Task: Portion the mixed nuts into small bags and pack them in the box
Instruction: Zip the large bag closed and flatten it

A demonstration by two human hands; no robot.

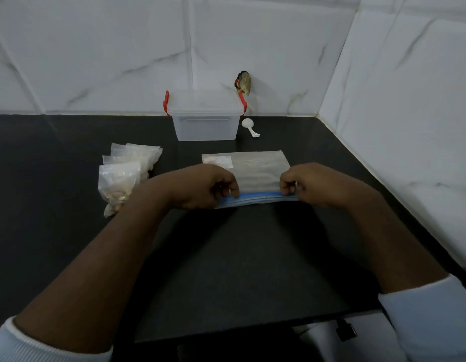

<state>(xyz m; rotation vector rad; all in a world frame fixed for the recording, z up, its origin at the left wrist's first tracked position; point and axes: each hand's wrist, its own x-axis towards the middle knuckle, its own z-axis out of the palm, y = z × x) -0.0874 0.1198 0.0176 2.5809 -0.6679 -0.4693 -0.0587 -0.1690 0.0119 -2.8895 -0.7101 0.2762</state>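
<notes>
A large clear zip bag (258, 171) with a blue zip strip lies flat on the black counter (226, 257). My left hand (208, 186) pinches the strip at its left end. My right hand (307, 184) pinches it at the right end. Left of the large bag, several small bags of mixed nuts (124, 173) lie in a pile. A clear plastic box (204, 116) with red clips and its lid on stands at the back by the wall. A white scoop (250, 128) lies just right of the box.
White marble-look walls close the counter at the back and on the right. A small dark crumpled thing (243, 82) hangs on the back wall above the box. A white object with a dark clip (338, 333) sits past the counter's near edge.
</notes>
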